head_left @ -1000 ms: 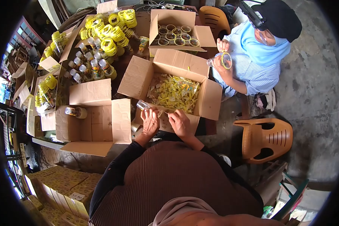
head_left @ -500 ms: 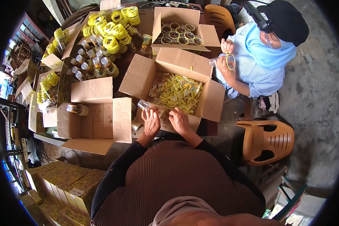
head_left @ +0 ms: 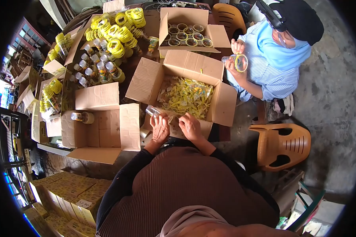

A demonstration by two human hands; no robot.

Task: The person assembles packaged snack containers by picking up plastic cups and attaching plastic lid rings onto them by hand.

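Note:
My left hand [head_left: 160, 128] grips a small clear plastic bottle [head_left: 153, 111], tilted up to the left at the near edge of an open cardboard box [head_left: 146, 81]. That box holds a heap of yellow labels or wrappers [head_left: 188, 98]. My right hand [head_left: 190, 127] is just right of the left one, fingers pinched on a small yellow piece next to the bottle. Both hands rest over the box's front flap.
An open, nearly bare carton [head_left: 101, 124] with one filled bottle [head_left: 82, 117] lies to the left. Filled bottles [head_left: 97, 71] and yellow rolls [head_left: 114, 33] stand behind. A far box [head_left: 184, 17] holds jars. A co-worker [head_left: 265, 59] sits at right; an orange plastic chair [head_left: 283, 144] lies overturned.
My hands have stayed at the box's front edge, working on the bottle. The view has shifted slightly. The co-worker keeps turning a bottle in both hands.

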